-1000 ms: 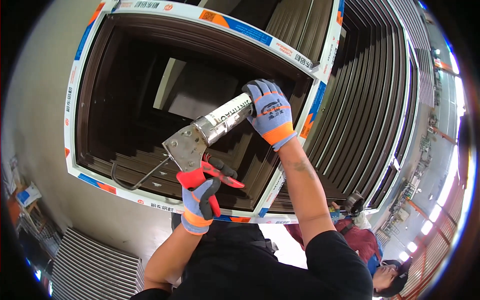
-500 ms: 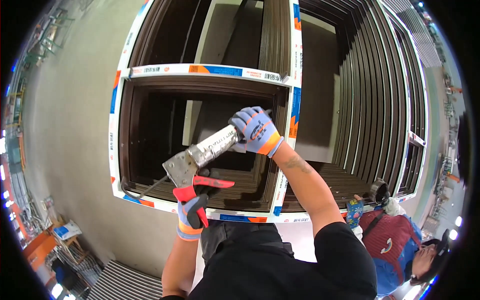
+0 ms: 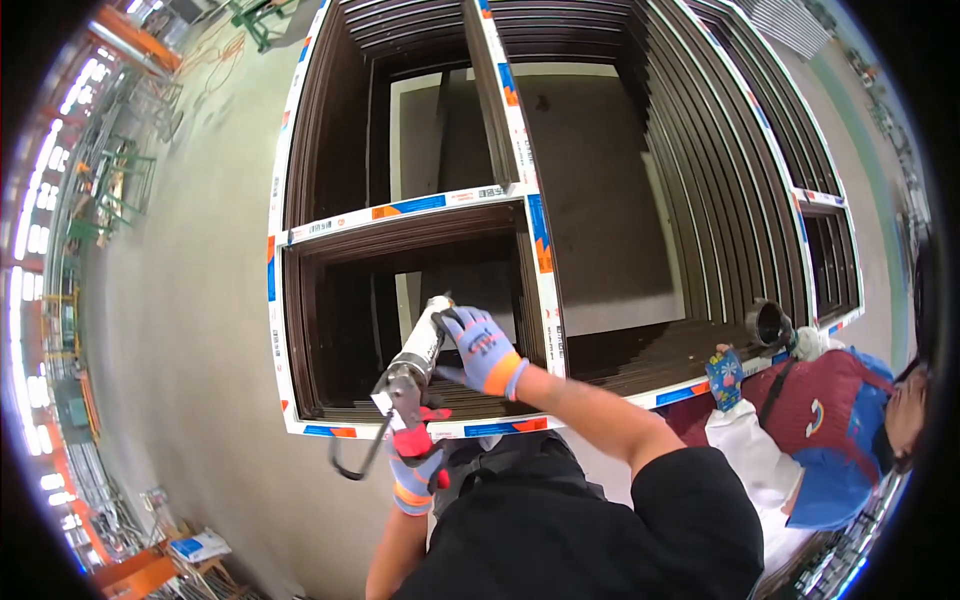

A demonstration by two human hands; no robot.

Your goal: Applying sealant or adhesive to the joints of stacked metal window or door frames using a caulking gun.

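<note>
A caulking gun [image 3: 421,345] with a pale tube, a metal body and a red handle is held over the near-left opening of a stack of brown window frames [image 3: 410,205]. My left hand [image 3: 414,472], in a blue-grey glove with orange cuff, is closed round the red handle near the front edge. The gloved right hand [image 3: 486,348] has its dark fingertips on the far part of the tube, its thumb held lower. From the gun's rear a bent metal rod [image 3: 350,474] sticks out over the front edge. The tube's tip is partly hidden by the right hand.
White, blue and orange film covers the top frame's faces. At right a co-worker in a dark red apron [image 3: 800,405] stands at the stack, a round metal cup-like thing [image 3: 768,322] by their gloved hand. A grey floor [image 3: 190,300] lies to the left, with green stands [image 3: 262,18] beyond.
The view has shifted and turned. The caulking gun now points more away from me, its rod swung outside the front edge. My right hand has loosened its wrap, thumb lower.
</note>
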